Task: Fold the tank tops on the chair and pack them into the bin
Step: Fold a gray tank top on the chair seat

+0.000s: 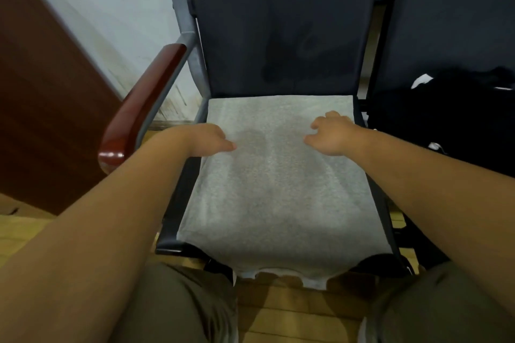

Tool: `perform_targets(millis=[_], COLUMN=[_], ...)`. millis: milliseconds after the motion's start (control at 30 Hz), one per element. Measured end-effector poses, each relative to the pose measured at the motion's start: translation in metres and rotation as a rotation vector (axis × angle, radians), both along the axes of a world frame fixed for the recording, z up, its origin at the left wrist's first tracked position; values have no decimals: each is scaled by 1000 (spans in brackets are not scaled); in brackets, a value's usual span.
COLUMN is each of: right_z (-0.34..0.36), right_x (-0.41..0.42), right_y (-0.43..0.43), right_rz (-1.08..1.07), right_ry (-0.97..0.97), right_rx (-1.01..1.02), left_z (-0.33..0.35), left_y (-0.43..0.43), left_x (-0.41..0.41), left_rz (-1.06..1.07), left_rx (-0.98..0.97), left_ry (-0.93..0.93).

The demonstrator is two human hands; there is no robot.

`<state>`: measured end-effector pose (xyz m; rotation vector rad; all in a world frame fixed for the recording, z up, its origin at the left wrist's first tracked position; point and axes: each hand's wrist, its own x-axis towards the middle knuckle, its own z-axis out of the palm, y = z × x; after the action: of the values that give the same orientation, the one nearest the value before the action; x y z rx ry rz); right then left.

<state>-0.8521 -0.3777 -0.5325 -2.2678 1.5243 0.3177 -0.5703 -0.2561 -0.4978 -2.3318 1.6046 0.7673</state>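
- The grey tank top (278, 189) lies flat on the seat of the chair (278, 36). Its long axis runs from the backrest to the seat's front edge, and the straps hang over that front edge.
- The left hand (207, 139) sits at the top's left edge, toward the backrest. Its fingers curl under out of sight, so I cannot tell whether it pinches cloth.
- The right hand (331, 133) is on or just over the cloth inside the right edge, level with the left. Its fingers are loosely bent and hold nothing (no fabric is lifted).
- Each hand is nearest its own side edge, so folding the sides inward along the long axis looks likely next.
- Dark clothes (446, 108) lie on the seat to the right of the chair; no bin shows.
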Motion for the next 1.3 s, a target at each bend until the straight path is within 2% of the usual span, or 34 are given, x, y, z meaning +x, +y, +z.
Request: perform_targets(millis=[133, 300, 400, 467, 533, 700, 833, 933, 1033, 1167, 1300], right_z=[28, 44, 44, 40, 33, 21, 13, 9, -5, -45, -74], right_x=[-25, -67, -87, -100, -110, -127, -126, -119, -114, -118, -122], right_y=[50, 116, 154, 175, 186, 198, 207, 222, 243, 268, 272], right_rz=[93, 188, 209, 217, 221, 226, 197, 55, -191, -390, -456], right_ry=[96, 167, 89, 50, 80, 113, -11, -226, -394, -389, -383], right_rx=[94, 239, 250, 241, 238, 167, 128, 157, 440, 720, 786], left_z=[17, 19, 11, -1, -18, -48, -47, -49, -60, -83, -102], left_y=[51, 115, 147, 169, 183, 192, 203, 211, 222, 240, 244], left_x=[-12, -25, -49, -70, -83, -91, -98, -112, -125, -124, -116], left_rz=[-41, 36, -62, -36, -51, -132, -161, 47, 465, 619, 699], left_rx=[103, 297, 196, 120, 125, 28, -87, -215, -76, 58, 97], left_ry=[-26, 11, -47, 52, 89, -62, -98, 168, 557, 619, 688])
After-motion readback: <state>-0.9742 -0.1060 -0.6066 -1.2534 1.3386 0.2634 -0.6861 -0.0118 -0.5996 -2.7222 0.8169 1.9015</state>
